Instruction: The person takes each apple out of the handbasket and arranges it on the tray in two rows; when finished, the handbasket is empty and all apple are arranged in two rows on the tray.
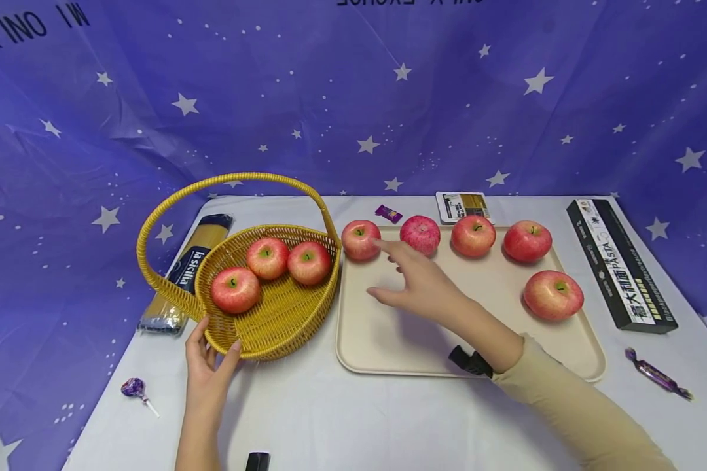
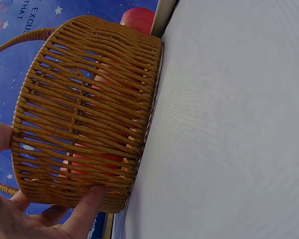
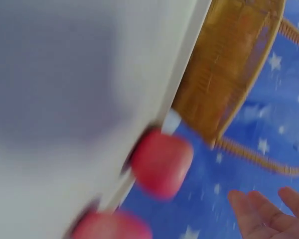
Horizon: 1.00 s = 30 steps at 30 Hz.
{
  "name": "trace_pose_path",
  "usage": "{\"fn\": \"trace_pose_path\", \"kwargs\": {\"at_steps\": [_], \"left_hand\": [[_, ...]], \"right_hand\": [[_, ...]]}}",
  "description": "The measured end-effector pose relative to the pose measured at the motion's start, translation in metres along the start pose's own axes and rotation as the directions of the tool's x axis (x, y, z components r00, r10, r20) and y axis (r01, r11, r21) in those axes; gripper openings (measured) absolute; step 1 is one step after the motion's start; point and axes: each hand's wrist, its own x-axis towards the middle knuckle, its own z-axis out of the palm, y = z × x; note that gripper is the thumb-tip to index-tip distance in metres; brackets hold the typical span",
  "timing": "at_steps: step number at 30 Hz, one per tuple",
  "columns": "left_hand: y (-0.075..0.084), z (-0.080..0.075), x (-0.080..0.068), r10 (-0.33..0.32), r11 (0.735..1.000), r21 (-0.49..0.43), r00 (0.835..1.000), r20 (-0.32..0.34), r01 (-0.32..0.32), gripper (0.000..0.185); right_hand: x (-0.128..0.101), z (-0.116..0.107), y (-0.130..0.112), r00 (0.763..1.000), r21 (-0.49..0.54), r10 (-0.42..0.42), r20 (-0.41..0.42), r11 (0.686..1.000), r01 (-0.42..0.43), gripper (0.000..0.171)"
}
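Note:
A yellow wicker basket point(image 1: 283, 327) with a tall handle stands on the left, with three red apples point(image 1: 235, 290) inside. At its front left edge my left hand point(image 1: 207, 366) grips the basket, thumb at the rim and fingers against the woven side point(image 2: 84, 109). My right hand point(image 1: 421, 284) hovers above a beige tray point(image 1: 383, 353), fingers spread and holding nothing. Its fingertips are close to an apple point(image 1: 358, 241) at the tray's far left corner; the right wrist view shows this apple point(image 3: 162, 163) apart from the hand. Several more apples point(image 1: 474, 236) sit along the tray's back and right.
A pasta packet point(image 1: 191, 265) lies behind the basket, a lollipop point(image 1: 134, 388) at the left. A black pasta box point(image 1: 621, 268) and a purple wrapped candy point(image 1: 658, 375) are at the right. A small candy point(image 1: 388, 213) and a flat packet point(image 1: 463, 207) lie behind the tray.

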Motion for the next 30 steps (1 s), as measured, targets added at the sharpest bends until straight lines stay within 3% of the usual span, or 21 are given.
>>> {"fn": "trace_pose_path", "kwargs": {"at_steps": [6,11,19,25,30], "left_hand": [[0.000,0.001,0.000,0.012,1.000,-0.003,1.000,0.004,-0.012,0.075],[0.001,0.002,-0.001,0.009,1.000,0.014,1.000,-0.001,-0.009,0.074],[0.001,0.003,-0.002,0.014,1.000,0.020,1.000,-0.012,-0.013,0.074],[0.001,0.003,-0.002,0.015,1.000,0.021,1.000,-0.011,-0.015,0.074],[0.001,0.002,-0.001,0.016,1.000,0.011,1.000,-0.008,-0.016,0.074]], "right_hand": [[0.032,0.040,-0.023,0.992,0.007,-0.121,0.035,0.993,0.121,0.063],[0.059,0.063,-0.034,0.989,-0.081,-0.132,0.065,0.987,0.137,0.064],[0.097,0.088,-0.048,0.994,-0.399,-0.013,0.112,0.915,0.057,0.065],[0.112,0.103,-0.048,0.994,-0.499,0.047,0.103,0.866,0.010,0.059],[0.117,0.110,-0.045,0.985,-0.492,0.104,0.139,0.870,-0.023,0.063]]}}
